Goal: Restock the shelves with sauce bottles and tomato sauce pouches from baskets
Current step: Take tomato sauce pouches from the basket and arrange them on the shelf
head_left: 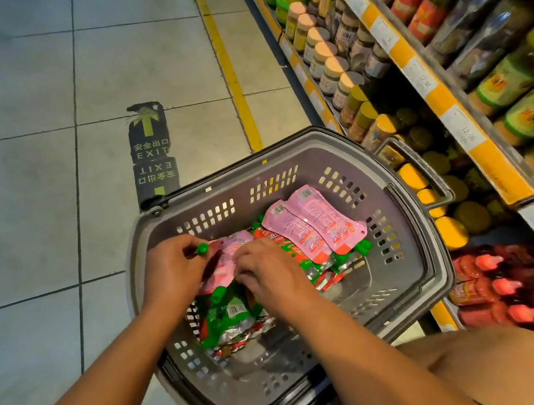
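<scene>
A grey plastic basket (pixel 291 167) stands on the floor below me, holding several tomato sauce pouches (pixel 314 226) with pink backs, red-green fronts and green caps. My left hand (pixel 171 268) pinches the green-capped top of one pink pouch (pixel 227 246) at the basket's left side. Just to its right, my right hand (pixel 266 275) rests with bent fingers on the same pile, gripping that pouch's edge. Red sauce bottles (pixel 492 283) lie on the bottom shelf at lower right.
Shelves (pixel 409 52) run along the right, packed with jars and bottles with beige, yellow and green lids. The tiled floor (pixel 28 168) spreads to the left, with a yellow line and an EXIT sticker (pixel 151 150). My knee (pixel 512 367) is at lower right.
</scene>
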The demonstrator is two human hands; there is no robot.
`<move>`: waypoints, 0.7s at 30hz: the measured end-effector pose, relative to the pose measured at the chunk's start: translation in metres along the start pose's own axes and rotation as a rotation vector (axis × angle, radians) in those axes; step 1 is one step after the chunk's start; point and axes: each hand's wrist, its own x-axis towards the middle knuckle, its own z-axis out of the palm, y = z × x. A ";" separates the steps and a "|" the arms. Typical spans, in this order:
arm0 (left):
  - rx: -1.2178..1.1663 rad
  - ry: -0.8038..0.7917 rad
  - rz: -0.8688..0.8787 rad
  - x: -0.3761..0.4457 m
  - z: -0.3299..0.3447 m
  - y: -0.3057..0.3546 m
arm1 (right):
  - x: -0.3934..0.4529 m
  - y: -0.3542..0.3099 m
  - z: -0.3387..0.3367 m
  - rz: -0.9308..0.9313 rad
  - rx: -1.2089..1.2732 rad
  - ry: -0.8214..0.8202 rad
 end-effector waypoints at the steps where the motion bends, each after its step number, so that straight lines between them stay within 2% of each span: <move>1: -0.037 0.004 -0.015 -0.001 -0.002 0.003 | -0.003 -0.001 -0.007 0.048 0.052 0.025; 5: -0.196 0.007 -0.083 0.000 -0.009 0.009 | -0.020 -0.007 -0.039 0.283 0.298 0.181; 9: -0.387 0.093 -0.172 -0.005 -0.018 0.024 | -0.037 -0.005 -0.066 0.411 0.468 0.435; 12: -0.541 0.098 -0.227 -0.011 -0.026 0.045 | -0.053 0.004 -0.080 0.507 0.554 0.585; 16: -0.620 0.073 -0.165 -0.026 -0.035 0.086 | -0.078 0.007 -0.102 0.602 0.659 0.726; 21: -0.678 0.029 -0.073 -0.042 -0.040 0.128 | -0.113 0.003 -0.127 0.618 0.786 0.914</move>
